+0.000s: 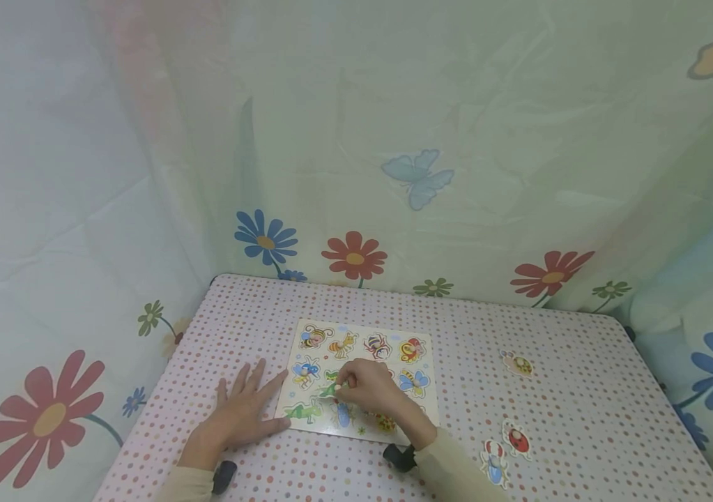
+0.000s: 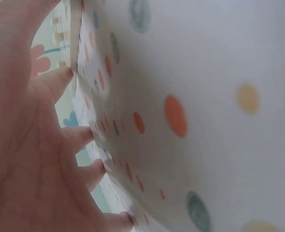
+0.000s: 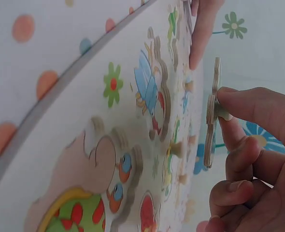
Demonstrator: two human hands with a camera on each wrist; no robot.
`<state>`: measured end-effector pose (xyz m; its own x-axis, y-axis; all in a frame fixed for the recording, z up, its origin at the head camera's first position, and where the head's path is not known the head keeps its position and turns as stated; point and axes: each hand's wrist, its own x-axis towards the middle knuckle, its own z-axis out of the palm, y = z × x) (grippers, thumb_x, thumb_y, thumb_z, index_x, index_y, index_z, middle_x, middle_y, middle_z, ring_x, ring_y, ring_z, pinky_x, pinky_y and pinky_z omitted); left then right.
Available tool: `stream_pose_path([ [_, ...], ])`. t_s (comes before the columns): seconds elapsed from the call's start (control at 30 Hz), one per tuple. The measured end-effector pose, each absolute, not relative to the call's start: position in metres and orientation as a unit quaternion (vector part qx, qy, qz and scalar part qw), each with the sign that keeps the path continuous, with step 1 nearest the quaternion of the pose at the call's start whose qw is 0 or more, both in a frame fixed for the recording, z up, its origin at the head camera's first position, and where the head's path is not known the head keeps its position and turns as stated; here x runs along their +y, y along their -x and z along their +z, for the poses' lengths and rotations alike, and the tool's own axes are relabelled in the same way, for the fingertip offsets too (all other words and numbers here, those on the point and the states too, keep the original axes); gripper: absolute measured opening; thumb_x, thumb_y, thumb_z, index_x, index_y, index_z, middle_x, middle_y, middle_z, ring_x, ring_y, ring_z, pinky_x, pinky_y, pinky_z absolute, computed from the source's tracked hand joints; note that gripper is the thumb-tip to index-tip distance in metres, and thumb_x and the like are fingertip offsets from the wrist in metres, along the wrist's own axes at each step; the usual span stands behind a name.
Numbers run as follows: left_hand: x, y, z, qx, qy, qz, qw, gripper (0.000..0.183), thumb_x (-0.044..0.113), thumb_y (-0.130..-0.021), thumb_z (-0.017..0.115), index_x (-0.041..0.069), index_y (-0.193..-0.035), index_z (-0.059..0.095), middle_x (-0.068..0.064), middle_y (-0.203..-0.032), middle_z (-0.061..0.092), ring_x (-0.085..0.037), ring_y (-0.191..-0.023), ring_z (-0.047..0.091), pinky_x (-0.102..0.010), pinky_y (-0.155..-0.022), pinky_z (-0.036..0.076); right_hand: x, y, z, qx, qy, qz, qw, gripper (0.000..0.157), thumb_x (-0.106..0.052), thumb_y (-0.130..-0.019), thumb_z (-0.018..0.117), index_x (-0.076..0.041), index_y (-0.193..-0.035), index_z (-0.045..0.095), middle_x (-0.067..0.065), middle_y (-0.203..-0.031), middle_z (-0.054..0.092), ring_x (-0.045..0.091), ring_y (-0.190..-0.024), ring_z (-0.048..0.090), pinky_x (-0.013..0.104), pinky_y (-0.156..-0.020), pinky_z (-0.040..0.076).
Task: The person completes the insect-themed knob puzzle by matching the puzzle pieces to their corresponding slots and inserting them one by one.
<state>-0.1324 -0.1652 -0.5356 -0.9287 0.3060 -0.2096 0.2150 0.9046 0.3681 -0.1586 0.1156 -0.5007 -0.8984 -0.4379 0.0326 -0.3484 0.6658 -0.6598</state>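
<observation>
1. Backdrop: flower-and-butterfly-printed fabric (image 1: 331,125) on the surrounding sides; desk (image 1: 481,331) under a dotted covering. Clock centred on the puzzle board, 12 being the far edge.
2. Puzzle board (image 1: 359,333), one: shallow insect-shaped recesses, several filled with pegged pieces.
3. Green insect piece (image 1: 327,392), one: above the board, just inside centre towards 8 o'clock; edge-on and clear of the surface in the right-wrist view. Recess beneath hidden.
4. Right hand (image 1: 371,387): thumb and forefinger pinching that piece's peg; forearm entering from 5 o'clock.
5. Left hand (image 1: 240,411): holding nothing, fingers spread on the desk at 8 o'clock, thumb at the board's edge.
6. Loose pieces, three: yellow-spotted piece (image 1: 519,364), 3 o'clock; ladybird (image 1: 517,440) and blue-winged insect (image 1: 494,464), 4 o'clock.
7. Hazards, judged: small peg, so the piece may twist or slip; careless lowering may catch a recess rim; light bracing may let the board slide; the right sleeve (image 1: 456,470) could sweep the blue-winged insect aside.
</observation>
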Motion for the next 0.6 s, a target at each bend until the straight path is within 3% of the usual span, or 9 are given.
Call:
stream_pose_path([
  [0.23, -0.165, 0.132, -0.534, 0.967, -0.134, 0.169, 0.138, 0.09, 0.07, -0.081, 0.065, 0.032, -0.157, 0.034, -0.016, -0.166, 0.011, -0.046, -0.149, 0.004, -0.076, -0.109, -0.002, 0.102, 0.159, -0.503, 0.905, 0.218, -0.355, 0.085, 0.009, -0.018, -0.081, 0.08, -0.015, -0.088, 0.075, -0.011, -0.06, 0.048, 0.004, -0.055, 0.041, 0.036, -0.074, 0.034],
  [0.4, -0.166, 0.133, -0.535, 0.967, -0.133, 0.169, 0.139, 0.09, 0.071, -0.081, 0.065, 0.032, -0.157, 0.034, -0.016, -0.166, 0.011, -0.046, -0.149, 0.004, -0.076, -0.109, -0.002, 0.094, 0.159, -0.505, 0.907, 0.216, -0.349, 0.099, 0.007, -0.018, -0.081, 0.078, -0.017, -0.087, 0.074, -0.011, -0.059, 0.048, 0.003, -0.052, 0.04, 0.027, -0.061, 0.037],
  [0.6, -0.167, 0.133, -0.536, 0.966, -0.135, 0.169, 0.139, 0.091, 0.072, -0.081, 0.064, 0.033, -0.157, 0.033, -0.016, -0.166, 0.01, -0.046, -0.149, 0.003, -0.076, -0.109, -0.002, 0.085, 0.158, -0.505, 0.905, 0.204, -0.356, 0.116, 0.009, -0.018, -0.081, 0.079, -0.015, -0.088, 0.075, -0.01, -0.058, 0.049, 0.006, -0.052, 0.042, 0.027, -0.062, 0.036],
])
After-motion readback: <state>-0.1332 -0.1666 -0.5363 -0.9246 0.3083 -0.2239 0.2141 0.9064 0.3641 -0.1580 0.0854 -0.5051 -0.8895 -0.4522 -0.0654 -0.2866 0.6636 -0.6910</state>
